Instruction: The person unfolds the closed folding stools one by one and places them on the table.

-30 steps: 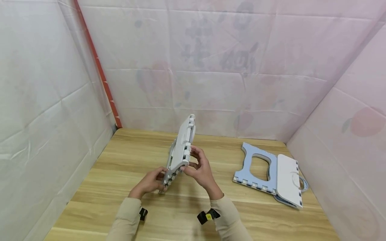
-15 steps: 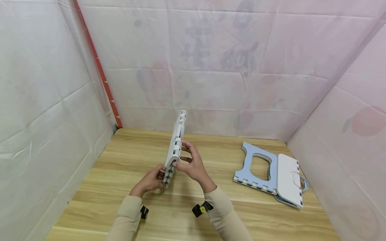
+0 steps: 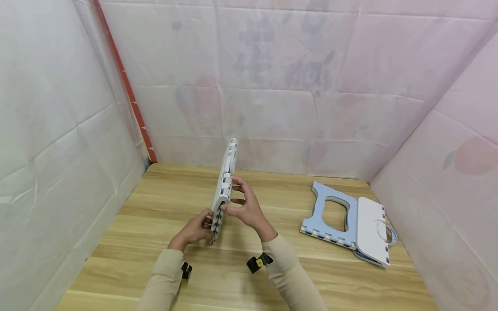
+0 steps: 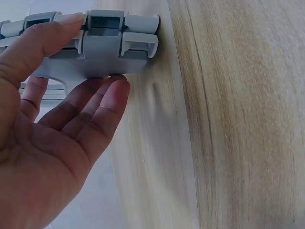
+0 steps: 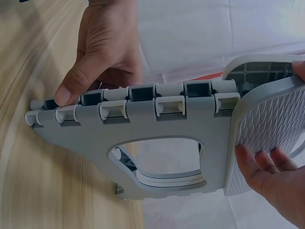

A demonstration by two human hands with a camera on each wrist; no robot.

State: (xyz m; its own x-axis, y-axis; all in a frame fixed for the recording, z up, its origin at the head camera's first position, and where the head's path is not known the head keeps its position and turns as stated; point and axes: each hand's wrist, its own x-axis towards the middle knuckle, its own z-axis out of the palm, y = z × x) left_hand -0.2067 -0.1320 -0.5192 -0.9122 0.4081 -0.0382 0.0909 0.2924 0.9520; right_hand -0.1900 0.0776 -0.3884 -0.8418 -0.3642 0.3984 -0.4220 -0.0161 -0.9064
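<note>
A grey and white folding step stool stands nearly edge-on to the head view, folded almost flat. My left hand grips the hinged edge of its leg panel low down, thumb on the hinge knuckles and fingers behind, as the left wrist view shows. Higher up, my right hand holds the edge of the textured seat, its fingertips on the patterned face. The lower end is close to the table; whether it touches is unclear. The leg panel's large opening shows in the right wrist view.
To the right, a blue and white folding stool lies folded on the wooden table, its loop handle pointing right. White printed sheeting walls the back and both sides. A red strip runs down the back left corner.
The grey and white stool has turned more edge-on and its upper end has shifted left. My right hand has moved left with it; my left hand stays almost in place.
</note>
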